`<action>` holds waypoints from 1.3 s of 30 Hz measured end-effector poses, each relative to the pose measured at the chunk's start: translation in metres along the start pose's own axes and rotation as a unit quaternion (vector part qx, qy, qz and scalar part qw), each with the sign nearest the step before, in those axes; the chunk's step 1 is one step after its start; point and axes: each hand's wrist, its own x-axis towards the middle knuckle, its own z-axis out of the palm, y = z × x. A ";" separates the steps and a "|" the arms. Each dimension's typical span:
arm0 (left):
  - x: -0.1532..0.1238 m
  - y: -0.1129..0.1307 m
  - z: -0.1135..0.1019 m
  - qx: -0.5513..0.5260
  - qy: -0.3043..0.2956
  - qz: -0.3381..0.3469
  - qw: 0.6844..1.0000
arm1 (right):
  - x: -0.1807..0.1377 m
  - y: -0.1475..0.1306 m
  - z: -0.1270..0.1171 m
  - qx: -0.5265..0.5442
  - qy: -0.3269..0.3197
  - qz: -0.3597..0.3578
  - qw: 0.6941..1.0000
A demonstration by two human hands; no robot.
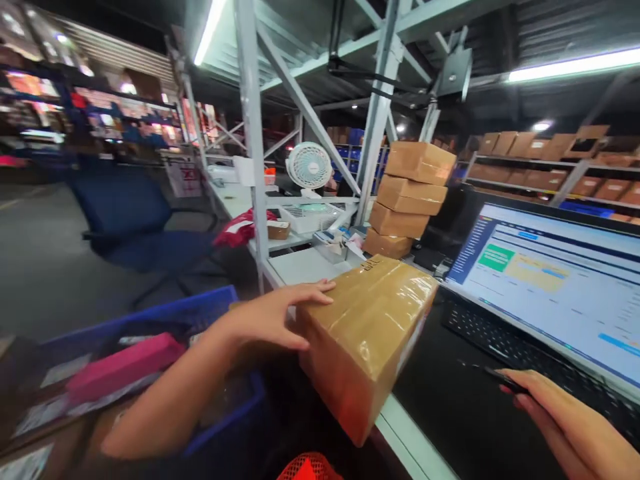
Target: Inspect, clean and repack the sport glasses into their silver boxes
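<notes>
A taped cardboard box [370, 313] sits tilted at the desk's near edge, part of it jutting past that edge. Handwritten dark marks show on its far top end. My left hand [280, 313] grips the box's left side, fingers over the top and thumb lower down. Above the black desk surface, my right hand [555, 407] is closed around a slim dark tool with a thin pale tip [505, 380], pointing toward the box. Blur hides whether it is a pen or a blade.
A laptop [550, 267] with a lit screen stands at right. Several stacked cartons [410, 197] rise behind the box, near a white fan [310, 165]. At left are a blue bin [225, 427] with packages, including a pink one [125, 367], and an office chair [125, 213].
</notes>
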 end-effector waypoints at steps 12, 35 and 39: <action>0.024 -0.003 0.011 0.223 0.042 0.182 0.957 | 0.195 -0.080 -0.024 0.047 -0.095 -0.272 0.957; 0.017 0.005 0.028 0.438 0.062 0.214 0.871 | 0.267 -0.114 0.014 -0.177 0.122 -0.421 0.881; 0.013 0.001 0.031 0.396 0.091 0.194 0.893 | 0.272 -0.090 0.030 -0.163 0.112 -0.402 0.894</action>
